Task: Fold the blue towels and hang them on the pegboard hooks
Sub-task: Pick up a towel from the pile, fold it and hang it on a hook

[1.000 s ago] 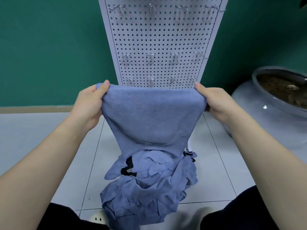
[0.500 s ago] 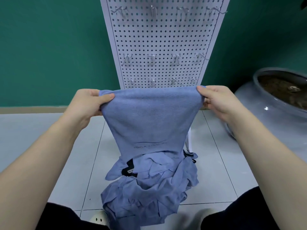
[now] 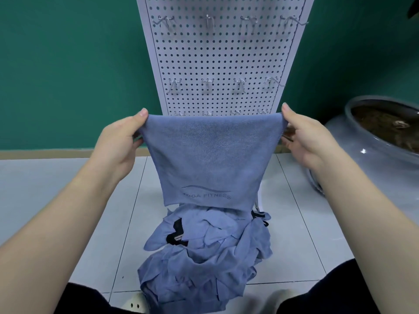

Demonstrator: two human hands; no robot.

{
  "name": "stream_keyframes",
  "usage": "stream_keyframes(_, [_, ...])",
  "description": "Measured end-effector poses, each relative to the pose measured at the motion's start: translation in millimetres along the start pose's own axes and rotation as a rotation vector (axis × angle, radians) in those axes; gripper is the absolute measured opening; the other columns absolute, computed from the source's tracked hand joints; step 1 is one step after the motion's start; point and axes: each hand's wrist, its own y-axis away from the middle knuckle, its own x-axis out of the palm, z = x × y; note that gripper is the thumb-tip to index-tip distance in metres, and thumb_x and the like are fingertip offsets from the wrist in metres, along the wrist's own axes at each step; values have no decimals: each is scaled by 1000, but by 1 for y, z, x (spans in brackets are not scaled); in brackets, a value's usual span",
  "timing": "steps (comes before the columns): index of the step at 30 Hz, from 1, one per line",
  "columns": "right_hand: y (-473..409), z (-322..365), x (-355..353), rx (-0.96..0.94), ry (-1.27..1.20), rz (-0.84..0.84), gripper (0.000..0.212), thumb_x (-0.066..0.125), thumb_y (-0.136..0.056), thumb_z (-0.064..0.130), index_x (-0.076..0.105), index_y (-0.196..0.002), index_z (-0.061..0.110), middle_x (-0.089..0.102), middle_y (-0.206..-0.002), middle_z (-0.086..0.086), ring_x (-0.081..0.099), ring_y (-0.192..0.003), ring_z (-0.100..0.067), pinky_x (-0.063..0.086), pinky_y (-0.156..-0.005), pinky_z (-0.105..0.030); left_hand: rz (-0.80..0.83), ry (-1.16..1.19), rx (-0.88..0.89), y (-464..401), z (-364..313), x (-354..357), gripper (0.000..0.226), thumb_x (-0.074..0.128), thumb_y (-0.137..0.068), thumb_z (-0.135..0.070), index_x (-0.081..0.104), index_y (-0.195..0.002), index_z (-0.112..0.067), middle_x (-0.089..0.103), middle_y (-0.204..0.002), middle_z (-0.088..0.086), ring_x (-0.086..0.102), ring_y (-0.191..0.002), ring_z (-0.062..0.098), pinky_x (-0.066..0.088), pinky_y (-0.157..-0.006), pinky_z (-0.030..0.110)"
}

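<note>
Head view: left hand (image 3: 120,141) and right hand (image 3: 306,139) are holding a folded blue towel (image 3: 210,159) stretched flat between them, up off the floor. Left thumb is lying over the top left corner with the fingers curled behind, pinching the cloth. Right thumb is pinching the top right corner; the right fingers are sitting behind the towel edge, so I cannot tell their exact lie.

Room to move: top edge of the towel is running level, just in front of the white pegboard (image 3: 224,53) and overlapping its lowest row of hooks (image 3: 207,113) in this view. Middle hook row (image 3: 206,83) and top hook row (image 3: 208,20) are sitting bare above it, with open board face between the rows. Green wall (image 3: 68,64) is flanking the board on both sides. Grey ceramic pot (image 3: 374,150) is standing near the right hand, on the right side of the board. Tiled floor (image 3: 68,189) is lying open to the left.

Towel itself: hanging straight, side edges tapering inward toward the bottom, surface smooth. A wave logo and "YOGA FITNESS" lettering (image 3: 206,194) are showing near the bottom hem. Bottom hem is hanging just above a crumpled pile of blue towels (image 3: 204,257) heaped on the floor; whether they are touching, cannot tell.
</note>
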Motion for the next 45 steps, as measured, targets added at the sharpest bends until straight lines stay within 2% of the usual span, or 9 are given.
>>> stream_keyframes(4, [3,6,0,-39,-122,119,38,77,-85,49,69,-103,16,65,-110,-7,58,-101,-23,43,-95,-37,162,46,107,1,-5,-2,14,55,-104,-16,70,-107,-17,71,-108,1,64,-98,13,49,-83,21])
stream_keyframes(7, [6,11,-1,-143,-90,197,13,69,-96,28,75,-105,20,71,-112,-3,62,-101,-22,44,-96,-34,133,15,192,0,-8,-4,15,57,-102,-10,71,-108,-14,72,-111,5,65,-101,17,51,-85,23])
stream_keyframes(10, [10,13,-1,-256,-20,164,15,61,-102,16,76,-105,15,75,-108,-3,65,-101,-18,47,-96,-33,60,-6,236,-2,-8,-6,15,58,-102,-9,73,-105,-12,73,-111,9,66,-103,21,52,-90,28])
stream_keyframes(17, [8,9,1,-195,2,107,19,60,-103,17,77,-96,11,77,-103,-2,69,-97,-16,51,-102,-35,-28,-9,216,-2,-5,-5,28,61,-101,-19,77,-79,-21,71,-96,5,62,-94,22,52,-83,30])
stream_keyframes(23, [4,3,1,-72,-55,76,21,62,-102,26,74,-95,10,70,-112,-13,61,-103,-23,46,-112,-42,-40,43,137,1,-5,-3,36,63,-98,-32,61,-63,-25,52,-80,4,45,-88,25,37,-79,39])
stream_keyframes(32, [7,-2,3,28,-92,84,19,66,-99,35,71,-86,22,76,-103,-1,72,-94,-17,55,-91,-33,30,81,33,1,1,-5,17,58,-105,-27,68,-95,-17,71,-110,6,68,-102,21,53,-104,44])
stream_keyframes(35, [7,-2,2,4,-83,86,18,64,-101,30,71,-86,21,76,-101,0,71,-91,-18,56,-83,-31,88,-15,24,2,1,-7,13,61,-102,-14,70,-110,-12,74,-112,8,69,-97,24,56,-95,44])
stream_keyframes(38, [6,-1,-1,-57,-53,104,9,65,-99,17,75,-97,16,77,-105,-6,71,-95,-23,57,-88,-38,27,-80,72,3,0,-7,10,64,-99,-8,73,-100,-13,75,-100,6,68,-87,22,59,-78,33])
stream_keyframes(45, [4,-10,-2,-130,96,-4,7,69,-98,12,74,-100,8,74,-96,-11,67,-81,-24,54,-60,-28,-126,-157,92,-4,12,-7,26,65,-101,-19,58,-76,-15,60,-69,-1,57,-71,21,60,-66,32])
